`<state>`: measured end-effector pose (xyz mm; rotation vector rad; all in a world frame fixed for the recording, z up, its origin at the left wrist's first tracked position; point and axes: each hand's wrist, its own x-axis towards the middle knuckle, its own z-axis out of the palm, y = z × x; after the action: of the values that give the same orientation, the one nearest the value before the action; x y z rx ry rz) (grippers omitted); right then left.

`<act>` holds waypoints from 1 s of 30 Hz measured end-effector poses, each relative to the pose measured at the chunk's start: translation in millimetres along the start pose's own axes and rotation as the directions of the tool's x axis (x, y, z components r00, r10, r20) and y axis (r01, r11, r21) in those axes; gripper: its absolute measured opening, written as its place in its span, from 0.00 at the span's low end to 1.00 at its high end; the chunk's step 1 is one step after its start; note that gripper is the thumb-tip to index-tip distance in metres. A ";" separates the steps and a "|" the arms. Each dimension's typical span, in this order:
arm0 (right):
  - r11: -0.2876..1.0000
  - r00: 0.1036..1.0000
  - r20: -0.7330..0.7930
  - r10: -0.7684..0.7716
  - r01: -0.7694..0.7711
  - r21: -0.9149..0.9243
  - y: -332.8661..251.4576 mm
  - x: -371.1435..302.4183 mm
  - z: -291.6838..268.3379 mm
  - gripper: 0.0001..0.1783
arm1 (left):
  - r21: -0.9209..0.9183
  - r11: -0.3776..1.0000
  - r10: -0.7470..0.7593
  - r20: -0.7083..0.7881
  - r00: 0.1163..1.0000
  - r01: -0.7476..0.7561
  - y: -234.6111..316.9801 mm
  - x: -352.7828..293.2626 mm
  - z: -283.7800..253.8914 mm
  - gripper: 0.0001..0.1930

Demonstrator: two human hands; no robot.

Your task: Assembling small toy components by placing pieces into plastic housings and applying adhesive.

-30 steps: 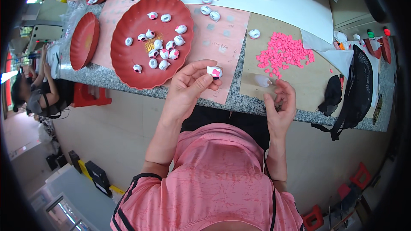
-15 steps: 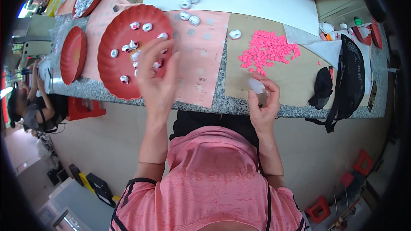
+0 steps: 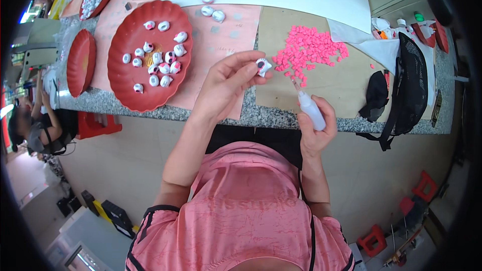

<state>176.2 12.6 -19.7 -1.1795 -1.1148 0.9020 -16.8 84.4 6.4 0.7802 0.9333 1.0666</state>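
Between the thumb and fingers of my left hand (image 3: 228, 83) is a small white ring-like figure (image 3: 263, 67), its dark opening turned upward. My right hand (image 3: 320, 130) is wrapped round a white squeeze bottle (image 3: 312, 112), whose thin nozzle points up and leftward. That tip is close to a spread pile of small bright pink pieces (image 3: 311, 47) on brown paper (image 3: 273, 88). To the left, a scalloped red tray (image 3: 120, 70) carries several similar white figures, some with pink and dark marks.
More white figures (image 3: 213, 4) lie at the back on white and pink paper. A second red tray (image 3: 81, 65) stands far left, near a person (image 3: 42, 120). Right of the brown paper are a black pouch (image 3: 375, 95) and a black mesh bag (image 3: 412, 85).
My left hand has moved right from over the red tray and now holds a white figure. A figure on the brown paper is gone from its place. The bottle has swung nozzle-up.
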 end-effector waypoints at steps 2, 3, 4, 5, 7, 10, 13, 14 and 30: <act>1.000 0.999 0.041 0.015 -0.014 -0.017 -7.5 -3.6 -6.0 0.22 | -0.360 0.928 -0.067 0.086 0.994 0.094 -6.5 -19.3 -9.4 0.15; 0.999 0.997 0.069 0.021 -0.018 -0.033 -11.0 -5.2 -8.6 0.23 | -0.368 0.925 -0.070 0.075 0.995 0.093 -7.4 -28.0 -10.8 0.15; 0.998 0.995 0.096 0.025 -0.020 -0.051 -14.2 -5.7 -9.5 0.24 | -0.396 0.912 -0.085 0.076 0.993 0.108 -6.3 -35.3 -10.5 0.15; 0.998 0.994 0.105 0.030 -0.025 -0.056 -17.0 -6.0 -8.9 0.24 | -0.423 0.898 -0.098 0.080 0.992 0.123 -5.0 -41.9 -10.2 0.15; 0.997 0.988 0.154 0.000 0.012 -0.082 -22.6 -6.4 -7.4 0.25 | -0.456 0.879 -0.112 0.080 0.990 0.137 -6.4 -51.7 -10.9 0.15; 0.993 0.985 0.171 -0.006 0.026 -0.116 -31.5 -8.2 -2.9 0.26 | -0.492 0.847 -0.208 0.039 0.977 0.200 -10.3 -59.5 -10.0 0.17; 0.988 0.989 0.148 0.008 0.015 -0.156 -39.6 -9.0 3.0 0.27 | -0.511 0.842 -0.183 0.029 0.983 0.172 -13.6 -62.2 -10.9 0.18; 0.985 0.987 0.162 -0.011 0.039 -0.167 -41.9 -8.3 4.6 0.26 | -0.519 0.840 -0.172 0.024 0.985 0.159 -15.2 -63.0 -10.8 0.18; 0.971 0.981 0.193 -0.010 0.055 -0.234 -47.0 -6.0 11.1 0.20 | -0.436 0.895 -0.118 -0.036 0.992 0.091 -24.8 -63.9 -10.4 0.15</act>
<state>162.9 0.9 25.6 -1.2850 -1.4254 0.8867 -29.8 17.1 -4.0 0.3236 0.7395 1.1547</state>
